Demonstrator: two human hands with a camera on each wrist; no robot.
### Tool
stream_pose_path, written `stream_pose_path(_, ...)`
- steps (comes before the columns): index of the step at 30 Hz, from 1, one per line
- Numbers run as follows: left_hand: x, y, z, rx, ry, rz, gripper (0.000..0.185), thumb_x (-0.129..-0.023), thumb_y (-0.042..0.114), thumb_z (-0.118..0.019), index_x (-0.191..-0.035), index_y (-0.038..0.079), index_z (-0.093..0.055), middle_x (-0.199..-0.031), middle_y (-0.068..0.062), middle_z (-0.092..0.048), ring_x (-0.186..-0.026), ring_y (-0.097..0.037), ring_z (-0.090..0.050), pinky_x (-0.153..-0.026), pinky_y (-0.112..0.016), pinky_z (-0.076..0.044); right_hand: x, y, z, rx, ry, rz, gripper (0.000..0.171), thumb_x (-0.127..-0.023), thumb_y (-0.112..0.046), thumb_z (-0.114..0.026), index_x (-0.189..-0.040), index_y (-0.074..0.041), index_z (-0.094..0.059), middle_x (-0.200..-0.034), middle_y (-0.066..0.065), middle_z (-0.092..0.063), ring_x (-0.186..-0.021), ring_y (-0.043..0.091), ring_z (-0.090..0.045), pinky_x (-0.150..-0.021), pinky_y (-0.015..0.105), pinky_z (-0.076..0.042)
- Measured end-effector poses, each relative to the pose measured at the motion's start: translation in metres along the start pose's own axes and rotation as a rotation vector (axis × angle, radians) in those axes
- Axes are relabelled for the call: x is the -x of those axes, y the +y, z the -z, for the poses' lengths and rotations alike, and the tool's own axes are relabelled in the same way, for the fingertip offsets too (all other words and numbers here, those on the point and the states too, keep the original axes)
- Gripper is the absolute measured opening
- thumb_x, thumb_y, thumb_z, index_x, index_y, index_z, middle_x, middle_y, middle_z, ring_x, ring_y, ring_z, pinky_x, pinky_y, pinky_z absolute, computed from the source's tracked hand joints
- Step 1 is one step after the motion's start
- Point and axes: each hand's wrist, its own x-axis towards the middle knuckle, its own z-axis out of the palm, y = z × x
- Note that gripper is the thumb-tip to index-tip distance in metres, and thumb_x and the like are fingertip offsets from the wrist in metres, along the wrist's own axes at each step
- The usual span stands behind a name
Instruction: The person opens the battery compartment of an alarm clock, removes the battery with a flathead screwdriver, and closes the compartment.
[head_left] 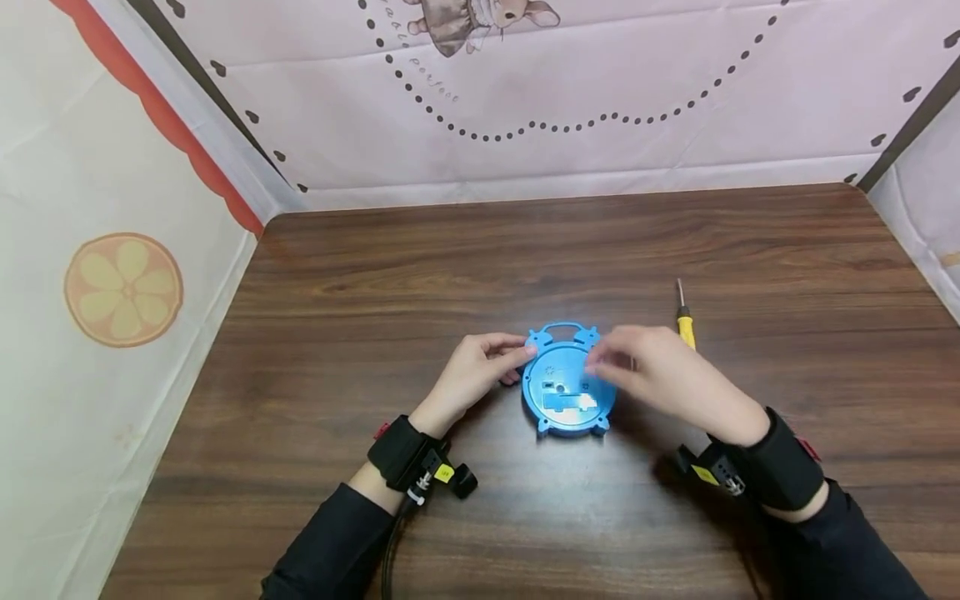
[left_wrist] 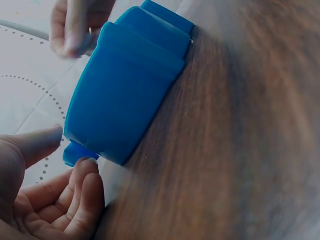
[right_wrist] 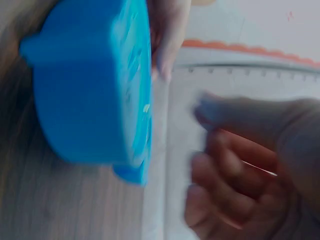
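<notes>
A round, smooth blue plastic clock (head_left: 567,390) lies face-down between both hands: left hand (head_left: 472,372) pinches its rim; right hand (head_left: 660,371) hovers above it, loosely curled, holding nothing.

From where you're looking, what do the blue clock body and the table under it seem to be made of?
The blue clock looks like moulded plastic: one even colour, smooth faces with a soft sheen, rounded feet and handle formed in one piece. The table shows dark brown wood grain with a slight gloss; whether solid wood or a printed laminate cannot be told. The left hand holds the clock's edge.
</notes>
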Motion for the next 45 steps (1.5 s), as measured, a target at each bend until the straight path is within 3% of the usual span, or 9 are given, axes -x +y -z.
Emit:
stream_pose_path(2, 0.002, 0.002, -0.001, -0.003, -0.003, 0.013, 0.046, -0.092, 0.042, -0.074, -0.123, 0.008, -0.072, -0.099, -0.003, -0.075, -0.079, -0.020, -0.070, -0.070, -0.033, -0.056, 0.003, -0.009, -0.002, 0.056, -0.067, 0.056, 0.003, -0.094, -0.015, -0.073, -0.097, -0.013, -0.075, -0.087, -0.008, -0.067, -0.075, 0.004, -0.058, -0.068, 0.029, -0.051)
stream_pose_path(6, 0.004, 0.006, -0.003, -0.007, -0.017, 0.010, 0.047, -0.092, 0.041, -0.074, -0.124, 0.008, -0.070, -0.099, -0.002, -0.076, -0.081, -0.019, -0.071, -0.071, -0.033, -0.057, 0.008, -0.019, -0.009, 0.113, -0.136, 0.066, 0.003, -0.094, -0.018, -0.074, -0.096, -0.015, -0.074, -0.089, -0.010, -0.066, -0.077, 0.003, -0.058, -0.069, 0.030, -0.051)
stream_pose_path(14, 0.006, 0.014, -0.011, -0.022, -0.042, -0.039, 0.045, -0.093, 0.042, -0.073, -0.123, 0.008, -0.071, -0.094, -0.001, -0.076, -0.080, -0.019, -0.071, -0.069, -0.034, -0.056, 0.016, -0.021, -0.013, 0.127, -0.095, -0.003, 0.004, -0.093, -0.015, -0.075, -0.095, -0.014, -0.071, -0.081, -0.010, -0.061, -0.070, 0.003, -0.052, -0.064, 0.028, -0.048)
stream_pose_path(22, 0.010, 0.019, -0.019, -0.018, -0.057, -0.054, 0.045, -0.093, 0.039, -0.074, -0.124, 0.007, -0.070, -0.093, -0.001, -0.075, -0.080, -0.019, -0.071, -0.070, -0.035, -0.058, 0.023, -0.024, -0.009, 0.133, -0.122, -0.069, 0.005, -0.097, -0.012, -0.068, -0.099, -0.008, -0.071, -0.082, -0.005, -0.060, -0.069, 0.006, -0.049, -0.064, 0.030, -0.046)
stream_pose_path(35, 0.015, 0.026, -0.022, -0.012, -0.043, -0.058, 0.045, -0.093, 0.038, -0.074, -0.124, 0.006, -0.069, -0.093, 0.000, -0.075, -0.081, -0.017, -0.071, -0.070, -0.035, -0.057, 0.031, -0.033, -0.010, 0.254, -0.106, 0.008, 0.009, -0.099, -0.009, -0.064, -0.100, 0.000, -0.064, -0.083, 0.001, -0.053, -0.070, 0.012, -0.047, -0.061, 0.028, -0.045)
stream_pose_path(45, 0.015, 0.026, -0.022, -0.013, -0.043, -0.077, 0.045, -0.093, 0.037, -0.074, -0.124, 0.005, -0.069, -0.093, -0.001, -0.076, -0.081, -0.017, -0.072, -0.070, -0.034, -0.057, 0.032, -0.032, -0.009, 0.223, -0.099, 0.027, 0.006, -0.099, -0.007, -0.063, -0.099, -0.001, -0.061, -0.085, 0.000, -0.053, -0.072, 0.010, -0.047, -0.062, 0.028, -0.046)
